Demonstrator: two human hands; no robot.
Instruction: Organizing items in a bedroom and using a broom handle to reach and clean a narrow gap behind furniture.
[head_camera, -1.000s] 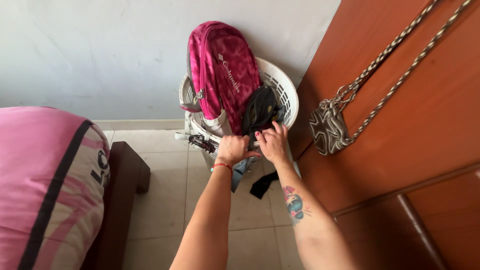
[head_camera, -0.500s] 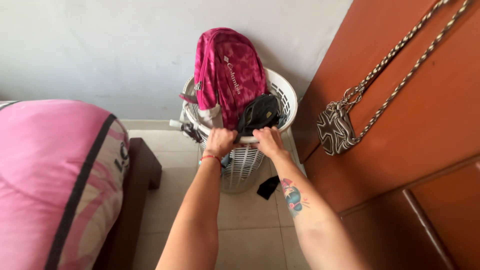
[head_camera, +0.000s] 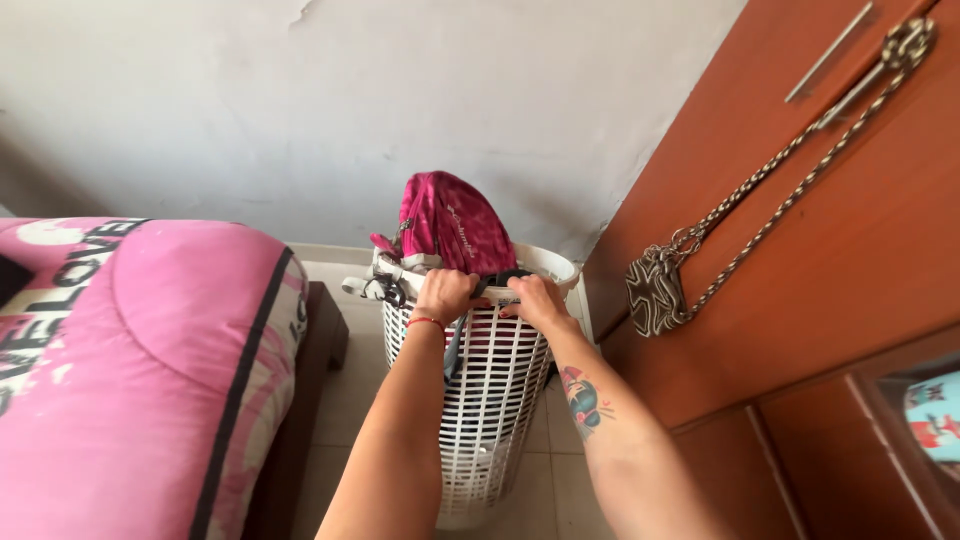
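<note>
At the frame's centre, the left hand (head_camera: 445, 292) and right hand (head_camera: 533, 300) have shifted to clench the white laundry basket (head_camera: 490, 400) rim; the pink backpack (head_camera: 450, 225) inside now sits tilted back.

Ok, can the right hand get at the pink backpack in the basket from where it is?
Probably yes: the right hand grips the basket rim right beside the backpack, which sticks out above it with nothing between them.
</note>
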